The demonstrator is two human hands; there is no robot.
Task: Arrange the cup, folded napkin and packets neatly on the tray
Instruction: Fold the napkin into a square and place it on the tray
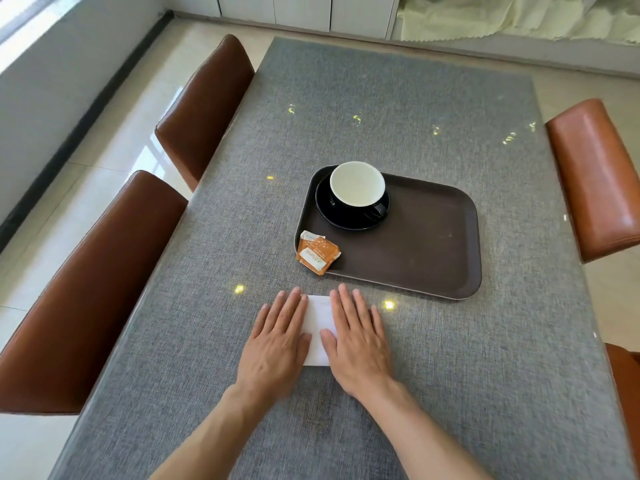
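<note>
A grey table (415, 116) carries a dark brown tray (426, 247) right of centre. In the tray's far left corner stands a black cup (358, 188), white inside, on a black saucer (343, 220). Two orange packets (317, 252) overlap across the tray's near left rim; their print is too small to read, possibly a brand name. Nearer, the left hand (277, 344) and right hand (360, 341) lie flat with fingers spread, gripping nothing, pressing a white folded napkin (320, 323) on the table.
</note>
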